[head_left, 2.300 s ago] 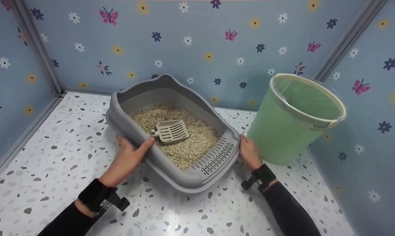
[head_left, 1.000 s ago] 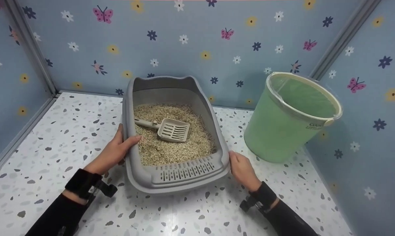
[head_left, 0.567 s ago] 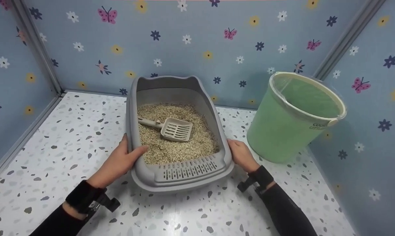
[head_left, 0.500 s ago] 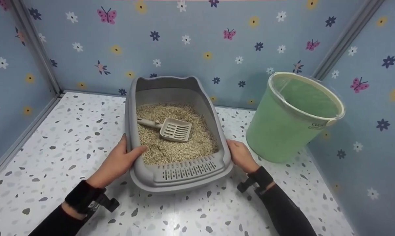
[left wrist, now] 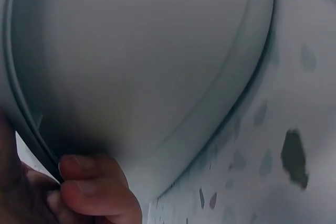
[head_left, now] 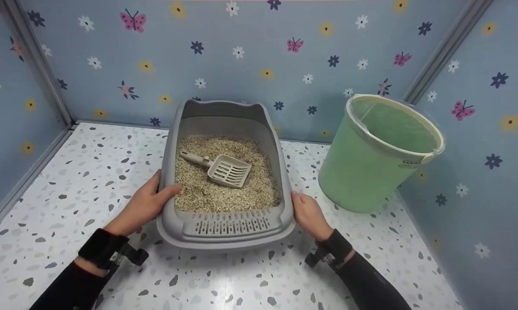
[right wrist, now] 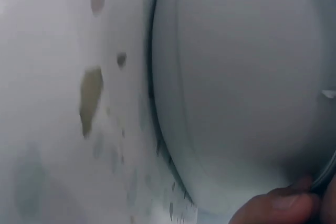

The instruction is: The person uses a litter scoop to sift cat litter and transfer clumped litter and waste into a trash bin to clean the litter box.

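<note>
A grey litter box (head_left: 231, 242) sits on the floor with its low slotted front toward me. Pale pellet litter (head_left: 224, 198) covers its bottom. On the litter lies a beige slotted scoop (head_left: 229, 171), its handle toward the left wall. My left hand (head_left: 143, 206) grips the box's left rim, thumb over the top; in the left wrist view its fingers (left wrist: 100, 190) curl under the rim. My right hand (head_left: 311, 216) holds the right rim near the front corner. Its fingers (right wrist: 283, 206) show under the rim in the right wrist view, against the box's outer wall (right wrist: 247, 77).
A green bin (head_left: 362, 172) with a clear liner over its cream rim stands right of the box. Behind is a blue wall (head_left: 242, 26) with flowers and butterflies, and side walls flank the speckled white floor (head_left: 259, 280).
The litter box has turned from a slant to nearly straight, its front end swinging left. The scoop has turned along with it. Both hands have stayed on the rim and moved left.
</note>
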Tool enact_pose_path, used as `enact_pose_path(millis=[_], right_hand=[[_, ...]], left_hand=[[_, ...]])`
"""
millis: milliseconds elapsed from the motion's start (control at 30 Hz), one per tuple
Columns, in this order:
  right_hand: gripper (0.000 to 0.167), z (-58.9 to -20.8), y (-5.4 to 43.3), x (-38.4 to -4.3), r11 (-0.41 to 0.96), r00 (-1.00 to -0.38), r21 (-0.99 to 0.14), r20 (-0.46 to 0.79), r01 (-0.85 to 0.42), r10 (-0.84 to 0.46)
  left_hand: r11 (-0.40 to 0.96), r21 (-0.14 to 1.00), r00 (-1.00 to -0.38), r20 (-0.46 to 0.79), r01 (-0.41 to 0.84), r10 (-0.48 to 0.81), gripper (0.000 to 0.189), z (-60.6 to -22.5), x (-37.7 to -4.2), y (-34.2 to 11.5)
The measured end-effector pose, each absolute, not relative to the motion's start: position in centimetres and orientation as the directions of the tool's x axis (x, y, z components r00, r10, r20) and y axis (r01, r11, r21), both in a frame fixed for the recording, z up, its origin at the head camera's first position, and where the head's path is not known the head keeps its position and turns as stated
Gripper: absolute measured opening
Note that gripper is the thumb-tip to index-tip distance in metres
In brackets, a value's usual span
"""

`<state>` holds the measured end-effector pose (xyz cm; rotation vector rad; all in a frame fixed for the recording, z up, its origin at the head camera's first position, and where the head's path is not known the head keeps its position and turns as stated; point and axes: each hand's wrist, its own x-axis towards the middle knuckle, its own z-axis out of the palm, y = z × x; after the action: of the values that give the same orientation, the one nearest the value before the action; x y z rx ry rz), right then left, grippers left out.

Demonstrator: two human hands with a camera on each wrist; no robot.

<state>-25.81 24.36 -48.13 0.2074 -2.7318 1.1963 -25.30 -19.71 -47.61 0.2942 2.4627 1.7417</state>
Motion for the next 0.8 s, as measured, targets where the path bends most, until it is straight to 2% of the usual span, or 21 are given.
enact_pose_path(millis=[400, 800], right_hand=[[0.052, -48.2, 23.5, -24.4, 0.644, -0.991, -0.756, 0.133, -0.115, -0.021], [0.050, -48.4, 23.3, -24.0, 0.642, -0.986, -0.751, 0.163, -0.153, -0.044]], left_hand=[[0.308, 0.947, -0.971, 0.013, 0.088, 0.238, 0.094, -47.7, -25.9, -20.4], [0.292, 0.952, -0.970, 0.017, 0.090, 0.241, 0.088, -48.0, -26.3, -20.8]])
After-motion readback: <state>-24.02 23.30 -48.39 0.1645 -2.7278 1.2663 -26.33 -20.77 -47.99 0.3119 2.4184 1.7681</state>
